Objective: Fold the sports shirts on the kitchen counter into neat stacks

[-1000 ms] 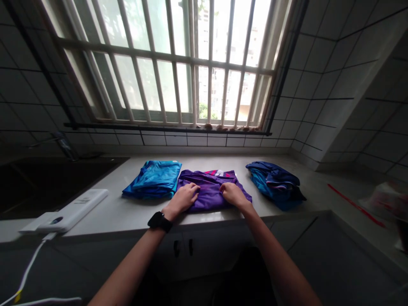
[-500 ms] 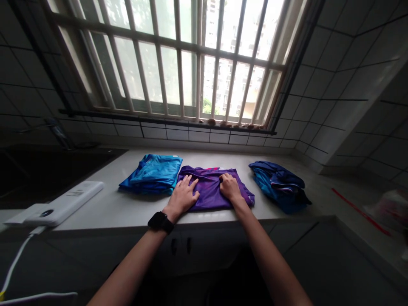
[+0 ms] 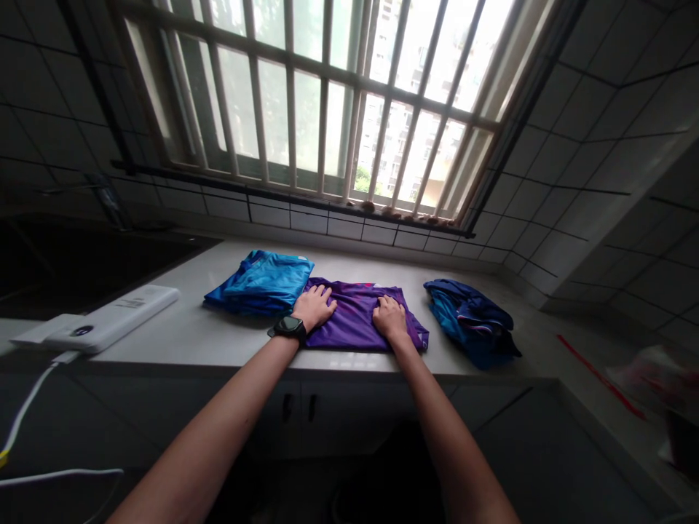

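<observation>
A folded purple shirt [image 3: 357, 320] with pink and white bits along its far edge lies flat on the counter in front of me. My left hand [image 3: 314, 306], with a black watch on the wrist, rests on the shirt's left part, fingers stretched out and thumb apart. On the right part, my right hand [image 3: 389, 317] has its fingers curled down into the cloth. A folded stack of blue clothes [image 3: 265, 280] sits just left of the purple shirt, touching or nearly touching it. To the right lies a looser pile of navy and blue clothes [image 3: 472, 320].
A white power bank [image 3: 114, 316] with a white cable [image 3: 30, 407] is at the counter's left front, beside the dark sink [image 3: 81, 266]. On the right counter are a red strip [image 3: 598, 375] and a clear plastic bag [image 3: 649, 378]. Behind stands a barred window [image 3: 328, 94].
My left hand has slid a little farther away over the purple shirt, its fingers less spread. The right hand stays curled on the cloth. The camera view has tilted slightly.
</observation>
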`<state>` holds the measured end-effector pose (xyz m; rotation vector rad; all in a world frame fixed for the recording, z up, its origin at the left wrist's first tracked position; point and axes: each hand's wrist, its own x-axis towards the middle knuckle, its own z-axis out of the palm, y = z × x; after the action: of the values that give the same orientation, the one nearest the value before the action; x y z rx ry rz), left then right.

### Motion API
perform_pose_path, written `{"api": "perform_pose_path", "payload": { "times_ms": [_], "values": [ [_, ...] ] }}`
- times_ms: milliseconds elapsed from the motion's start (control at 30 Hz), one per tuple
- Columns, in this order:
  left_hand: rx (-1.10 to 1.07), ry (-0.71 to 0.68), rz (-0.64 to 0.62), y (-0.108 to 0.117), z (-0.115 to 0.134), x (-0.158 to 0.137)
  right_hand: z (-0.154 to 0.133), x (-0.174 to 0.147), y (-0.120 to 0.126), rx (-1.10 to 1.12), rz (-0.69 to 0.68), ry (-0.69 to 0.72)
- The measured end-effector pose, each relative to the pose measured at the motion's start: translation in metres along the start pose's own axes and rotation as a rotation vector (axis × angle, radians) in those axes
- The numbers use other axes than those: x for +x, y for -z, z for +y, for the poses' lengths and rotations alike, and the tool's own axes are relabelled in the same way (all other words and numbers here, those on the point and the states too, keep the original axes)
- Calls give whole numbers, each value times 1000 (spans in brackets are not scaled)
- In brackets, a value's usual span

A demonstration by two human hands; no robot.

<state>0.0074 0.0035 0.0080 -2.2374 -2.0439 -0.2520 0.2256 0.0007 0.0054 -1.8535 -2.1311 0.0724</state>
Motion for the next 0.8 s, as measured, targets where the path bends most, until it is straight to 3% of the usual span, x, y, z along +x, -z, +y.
{"api": "perform_pose_path", "payload": {
  "times_ms": [200, 333, 400, 500, 600, 700, 800],
  "values": [
    [41, 46, -40, 11, 11, -24, 15, 7, 5, 4, -30, 97],
    [65, 23, -60, 29, 20, -50, 25, 15, 24, -103, -102, 201],
    [71, 26, -66, 33, 27, -62, 19, 8, 33, -140, -63, 196],
    [89, 105, -43, 31, 41, -76, -2, -26, 39, -75, 41, 242],
    [108, 234, -22, 26, 56, -83, -18, -83, 33, 45, 77, 334],
    [150, 328, 6, 21, 68, -84, -20, -134, 18, 118, 51, 475],
    [183, 345, -33, 18, 75, -84, -16, -159, -4, 103, 67, 526]
  ]
}}
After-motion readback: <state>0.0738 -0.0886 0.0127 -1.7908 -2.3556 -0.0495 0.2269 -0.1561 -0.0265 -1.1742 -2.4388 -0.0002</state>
